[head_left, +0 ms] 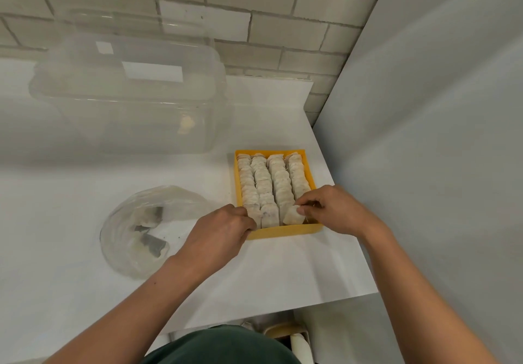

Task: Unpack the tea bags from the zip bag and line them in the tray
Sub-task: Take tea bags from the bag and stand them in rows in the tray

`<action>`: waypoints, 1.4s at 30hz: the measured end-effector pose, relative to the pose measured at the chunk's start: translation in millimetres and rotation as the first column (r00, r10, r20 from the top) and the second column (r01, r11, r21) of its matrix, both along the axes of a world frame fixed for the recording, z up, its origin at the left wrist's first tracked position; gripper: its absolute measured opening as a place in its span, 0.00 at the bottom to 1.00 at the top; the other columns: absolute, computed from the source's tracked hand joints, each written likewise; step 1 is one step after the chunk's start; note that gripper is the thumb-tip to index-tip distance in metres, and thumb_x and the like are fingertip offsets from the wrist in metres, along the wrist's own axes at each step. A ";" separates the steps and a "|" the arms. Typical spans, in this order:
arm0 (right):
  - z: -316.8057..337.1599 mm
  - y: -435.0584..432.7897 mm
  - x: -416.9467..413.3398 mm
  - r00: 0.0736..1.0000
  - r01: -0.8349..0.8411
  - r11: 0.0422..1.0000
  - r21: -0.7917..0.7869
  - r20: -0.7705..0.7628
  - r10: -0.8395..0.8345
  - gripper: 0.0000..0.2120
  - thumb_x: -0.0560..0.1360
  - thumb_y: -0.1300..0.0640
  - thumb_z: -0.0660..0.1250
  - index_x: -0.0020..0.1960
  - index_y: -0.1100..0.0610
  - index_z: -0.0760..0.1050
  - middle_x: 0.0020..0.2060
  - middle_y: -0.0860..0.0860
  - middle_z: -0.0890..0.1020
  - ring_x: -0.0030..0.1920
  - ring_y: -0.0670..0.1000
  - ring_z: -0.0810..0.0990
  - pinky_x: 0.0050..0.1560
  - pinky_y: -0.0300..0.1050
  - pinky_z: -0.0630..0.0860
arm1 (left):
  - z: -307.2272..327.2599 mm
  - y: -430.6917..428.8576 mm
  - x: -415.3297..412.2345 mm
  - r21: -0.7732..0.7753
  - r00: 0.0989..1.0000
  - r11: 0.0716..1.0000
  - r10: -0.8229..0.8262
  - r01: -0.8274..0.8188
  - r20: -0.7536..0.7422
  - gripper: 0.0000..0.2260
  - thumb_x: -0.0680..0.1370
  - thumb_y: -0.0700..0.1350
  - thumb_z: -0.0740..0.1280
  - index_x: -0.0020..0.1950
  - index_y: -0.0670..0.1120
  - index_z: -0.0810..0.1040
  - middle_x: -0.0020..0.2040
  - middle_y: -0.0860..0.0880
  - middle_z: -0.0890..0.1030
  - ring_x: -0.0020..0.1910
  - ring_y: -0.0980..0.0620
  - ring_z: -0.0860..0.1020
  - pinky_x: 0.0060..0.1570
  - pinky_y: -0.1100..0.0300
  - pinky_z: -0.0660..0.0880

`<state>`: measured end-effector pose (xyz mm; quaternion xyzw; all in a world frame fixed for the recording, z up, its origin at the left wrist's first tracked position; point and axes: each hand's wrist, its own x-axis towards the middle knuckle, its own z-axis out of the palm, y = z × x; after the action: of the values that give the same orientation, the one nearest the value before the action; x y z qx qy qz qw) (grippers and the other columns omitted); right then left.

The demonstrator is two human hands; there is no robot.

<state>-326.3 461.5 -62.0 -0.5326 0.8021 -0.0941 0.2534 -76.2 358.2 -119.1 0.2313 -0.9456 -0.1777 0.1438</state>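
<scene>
A yellow tray (285, 231) sits on the white counter, packed with several rows of pale tea bags (264, 185). My right hand (332, 210) pinches one tea bag (294, 216) at the near end of the rightmost row. My left hand (223, 230) grips the tray's near left corner, fingers curled over the rim against the leftmost row. The clear zip bag (141, 227) lies crumpled to the left of the tray, with a few tea bags (151, 243) still inside.
A large clear plastic container (127, 94) stands at the back left against the tiled wall. A grey wall (424, 137) bounds the counter on the right. The counter's front edge (283, 310) runs just below my forearms.
</scene>
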 end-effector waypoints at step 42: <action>-50.6 -96.4 227.6 0.900 -0.431 0.902 -0.015 -0.078 0.429 0.13 0.83 0.50 0.58 0.58 0.48 0.81 0.53 0.48 0.84 0.53 0.55 0.81 0.51 0.53 0.78 | -29.3 -90.6 160.6 0.261 0.865 0.827 0.449 -0.498 0.225 0.34 0.70 0.42 0.74 0.74 0.53 0.68 0.72 0.43 0.69 0.66 0.37 0.73 0.58 0.46 0.76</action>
<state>-98.6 365.1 -112.6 -0.7034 0.6720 -0.0293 0.2298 84.4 267.6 -148.4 0.4917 -0.8265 -0.2645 0.0717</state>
